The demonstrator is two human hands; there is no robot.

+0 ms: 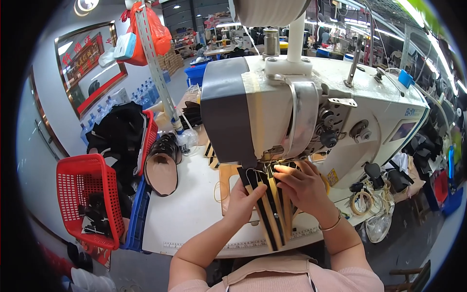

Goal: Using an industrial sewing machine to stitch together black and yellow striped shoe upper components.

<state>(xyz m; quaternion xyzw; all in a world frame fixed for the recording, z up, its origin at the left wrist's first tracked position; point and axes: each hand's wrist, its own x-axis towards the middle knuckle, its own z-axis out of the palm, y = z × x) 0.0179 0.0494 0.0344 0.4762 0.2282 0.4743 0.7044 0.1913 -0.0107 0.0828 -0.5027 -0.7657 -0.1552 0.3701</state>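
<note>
A white and grey sewing machine (226, 107) stands over the table in front of me. Below its lit needle area lies a black-and-tan strip piece (272, 224), its long ends trailing toward me over the table edge. My left hand (242, 198) grips the piece on its left side, thumb on top. My right hand (307, 189) is closed on the strips at the right, fingertips close to the needle area. A tan plate (226, 190) shows on the table beside my left hand. The exact stitching point is partly hidden by the machine head and my fingers.
Left on the white table (180, 214) is a black shoe (163, 163), its tan insole showing. Beyond the left edge are a red basket (87, 168) with black scraps and a blue crate (140, 214). A tape roll (362, 202) and cords lie right. A metal post (154, 61) rises behind.
</note>
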